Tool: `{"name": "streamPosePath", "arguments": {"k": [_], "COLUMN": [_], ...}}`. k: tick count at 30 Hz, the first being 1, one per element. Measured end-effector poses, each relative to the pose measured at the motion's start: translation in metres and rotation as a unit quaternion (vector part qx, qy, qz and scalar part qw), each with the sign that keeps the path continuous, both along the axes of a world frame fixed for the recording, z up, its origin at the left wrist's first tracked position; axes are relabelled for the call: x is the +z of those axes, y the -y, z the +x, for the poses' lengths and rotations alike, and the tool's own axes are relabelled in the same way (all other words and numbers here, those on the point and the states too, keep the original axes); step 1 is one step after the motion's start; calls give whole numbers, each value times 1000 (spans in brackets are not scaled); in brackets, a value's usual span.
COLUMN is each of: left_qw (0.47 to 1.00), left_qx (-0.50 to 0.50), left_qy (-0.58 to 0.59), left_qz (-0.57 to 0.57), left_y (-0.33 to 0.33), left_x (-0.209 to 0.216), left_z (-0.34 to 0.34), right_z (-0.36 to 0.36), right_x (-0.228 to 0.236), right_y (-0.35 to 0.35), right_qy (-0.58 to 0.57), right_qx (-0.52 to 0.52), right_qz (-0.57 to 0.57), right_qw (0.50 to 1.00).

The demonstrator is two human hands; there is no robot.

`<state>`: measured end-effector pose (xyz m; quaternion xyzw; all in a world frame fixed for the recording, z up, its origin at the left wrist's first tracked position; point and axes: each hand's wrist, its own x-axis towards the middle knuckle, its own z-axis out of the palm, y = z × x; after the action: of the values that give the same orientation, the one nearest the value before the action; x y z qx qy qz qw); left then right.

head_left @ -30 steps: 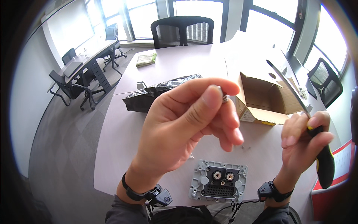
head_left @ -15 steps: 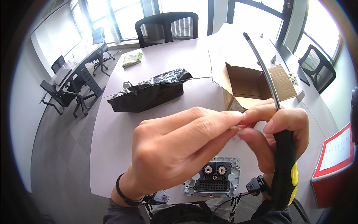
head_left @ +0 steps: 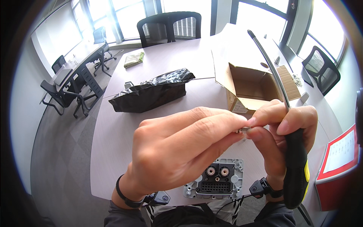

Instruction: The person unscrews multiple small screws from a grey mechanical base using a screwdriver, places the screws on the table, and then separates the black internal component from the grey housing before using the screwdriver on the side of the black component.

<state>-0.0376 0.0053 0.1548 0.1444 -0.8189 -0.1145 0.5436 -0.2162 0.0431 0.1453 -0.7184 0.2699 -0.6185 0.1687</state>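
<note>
On the grey table (office chairs beyond) lies a black bag.

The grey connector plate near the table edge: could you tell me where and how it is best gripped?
Probably by its two short outer edges, coming from above: the grey connector plate lies flat on the table, its dark socket block faces up, and nothing crowds its sides.

Pinched screw — mostly hidden (fingertips)

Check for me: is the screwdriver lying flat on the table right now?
No, the right hand grips the screwdriver above the table, shaft pointing up.
</note>
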Motion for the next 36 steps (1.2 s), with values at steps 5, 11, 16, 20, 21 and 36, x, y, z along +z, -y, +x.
{"name": "streamPosePath", "arguments": {"k": [5, 11, 16, 20, 21, 36], "left_qw": [999, 998, 998, 999, 999, 998], "left_qx": [8, 17, 13, 21, 12, 16], "left_qy": [9, -2, -11, -14, -12, -2], "left_qz": [-49, -60, -55, -46, -33, -64], "left_y": [1, 1, 2, 2, 3, 1], "left_x": [-3, -5, -1, 0, 1, -1], "left_z": [2, -2, 2, 4, 5, 5], "right_z": [-4, -7, -6, 1, 1, 1], "right_x": [3, 2, 5, 2, 1, 1], "right_y": [3, 8, -3, 0, 1, -2], "right_qy": [-10, 8, 26, 65, 65, 13], "right_qx": [37, 84, 52, 60, 62, 50], "right_qz": [28, 53, 70, 76, 76, 30], "right_qw": [999, 995, 996, 993, 993, 998]}}
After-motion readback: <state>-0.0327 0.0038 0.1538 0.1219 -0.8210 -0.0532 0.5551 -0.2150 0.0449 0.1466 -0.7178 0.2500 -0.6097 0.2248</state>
